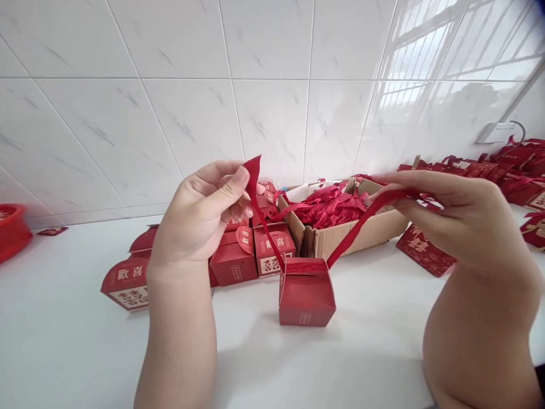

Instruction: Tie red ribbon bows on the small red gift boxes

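A small red gift box (307, 292) stands upright on the white table in front of me. A red ribbon (349, 234) runs through its top and rises on both sides in a V. My left hand (208, 210) pinches one ribbon end between thumb and fingers, its tip sticking up past the thumb. The other side of the ribbon passes into my right hand (451, 213), fingers closed over it, above and right of the box. Both hands are raised above the table, and neither touches the box itself.
Behind the gift box, a cardboard box (353, 241) holds a heap of red ribbons (327, 204). Several red boxes (238, 264) stand to the left, more (472, 167) at far right. A red basin (12, 230) sits at the left edge. A tiled wall (268, 125) closes the back.
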`<action>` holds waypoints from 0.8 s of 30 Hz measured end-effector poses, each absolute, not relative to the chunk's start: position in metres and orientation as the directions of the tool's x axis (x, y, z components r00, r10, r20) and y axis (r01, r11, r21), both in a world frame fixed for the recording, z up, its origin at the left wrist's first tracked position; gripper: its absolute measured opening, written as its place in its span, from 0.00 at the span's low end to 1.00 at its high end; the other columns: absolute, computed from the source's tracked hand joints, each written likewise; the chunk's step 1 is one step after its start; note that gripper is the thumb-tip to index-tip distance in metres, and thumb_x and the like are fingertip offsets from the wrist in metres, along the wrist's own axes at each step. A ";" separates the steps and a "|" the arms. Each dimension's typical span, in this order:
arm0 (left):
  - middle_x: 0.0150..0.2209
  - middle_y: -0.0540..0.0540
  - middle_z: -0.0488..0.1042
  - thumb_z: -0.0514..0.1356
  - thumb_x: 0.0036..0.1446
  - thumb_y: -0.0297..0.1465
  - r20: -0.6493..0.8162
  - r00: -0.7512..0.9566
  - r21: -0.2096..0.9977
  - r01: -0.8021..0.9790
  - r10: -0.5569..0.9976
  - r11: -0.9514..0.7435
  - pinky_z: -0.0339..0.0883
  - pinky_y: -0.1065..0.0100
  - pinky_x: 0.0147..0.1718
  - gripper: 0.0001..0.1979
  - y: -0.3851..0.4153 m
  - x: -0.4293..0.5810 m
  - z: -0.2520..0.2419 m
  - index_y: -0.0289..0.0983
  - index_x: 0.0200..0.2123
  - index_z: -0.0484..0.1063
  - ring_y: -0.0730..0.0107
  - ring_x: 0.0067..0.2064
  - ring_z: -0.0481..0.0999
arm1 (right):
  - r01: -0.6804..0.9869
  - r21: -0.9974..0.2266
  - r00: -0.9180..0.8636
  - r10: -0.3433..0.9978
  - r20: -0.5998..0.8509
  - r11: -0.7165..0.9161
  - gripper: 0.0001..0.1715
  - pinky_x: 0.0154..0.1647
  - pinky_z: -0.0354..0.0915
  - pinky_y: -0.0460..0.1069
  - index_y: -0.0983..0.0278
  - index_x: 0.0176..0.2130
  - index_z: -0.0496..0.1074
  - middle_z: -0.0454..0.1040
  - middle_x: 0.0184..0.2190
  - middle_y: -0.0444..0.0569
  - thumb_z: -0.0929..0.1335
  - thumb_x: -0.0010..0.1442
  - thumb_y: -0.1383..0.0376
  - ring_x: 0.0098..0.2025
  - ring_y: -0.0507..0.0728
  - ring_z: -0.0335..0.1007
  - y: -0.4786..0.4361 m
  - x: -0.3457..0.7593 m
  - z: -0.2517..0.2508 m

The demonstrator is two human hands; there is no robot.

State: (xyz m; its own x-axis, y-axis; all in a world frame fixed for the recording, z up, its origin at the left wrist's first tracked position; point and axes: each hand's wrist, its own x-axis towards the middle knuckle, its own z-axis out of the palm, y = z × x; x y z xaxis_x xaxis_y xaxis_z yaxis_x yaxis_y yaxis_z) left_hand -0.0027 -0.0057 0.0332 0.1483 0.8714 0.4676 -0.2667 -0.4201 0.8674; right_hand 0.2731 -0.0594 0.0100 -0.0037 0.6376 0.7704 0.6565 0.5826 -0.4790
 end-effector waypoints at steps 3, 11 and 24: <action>0.21 0.54 0.75 0.72 0.43 0.33 0.480 0.141 0.859 -0.276 0.866 -0.431 0.65 0.78 0.16 0.09 -0.006 0.000 0.033 0.40 0.28 0.76 0.80 0.18 0.70 | 0.591 -0.554 0.066 0.650 0.757 0.586 0.13 0.40 0.69 0.55 0.54 0.40 0.77 0.78 0.32 0.45 0.69 0.55 0.68 0.40 0.61 0.75 -0.058 0.271 0.010; 0.23 0.52 0.75 0.70 0.44 0.32 0.483 0.135 0.842 -0.343 0.865 -0.417 0.65 0.76 0.16 0.07 -0.004 0.005 0.030 0.40 0.29 0.78 0.79 0.21 0.71 | 0.051 -0.816 0.037 0.815 0.578 0.576 0.05 0.38 0.72 0.52 0.61 0.33 0.75 0.78 0.32 0.47 0.71 0.52 0.69 0.37 0.57 0.75 -0.032 0.271 0.005; 0.17 0.57 0.70 0.71 0.43 0.33 0.547 0.036 0.815 -0.250 0.837 -0.522 0.60 0.77 0.14 0.13 -0.013 0.016 0.031 0.39 0.29 0.69 0.80 0.16 0.68 | -0.170 -0.849 0.074 0.866 0.494 0.499 0.19 0.35 0.71 0.51 0.57 0.39 0.61 0.71 0.24 0.37 0.72 0.50 0.66 0.29 0.53 0.72 -0.023 0.244 0.002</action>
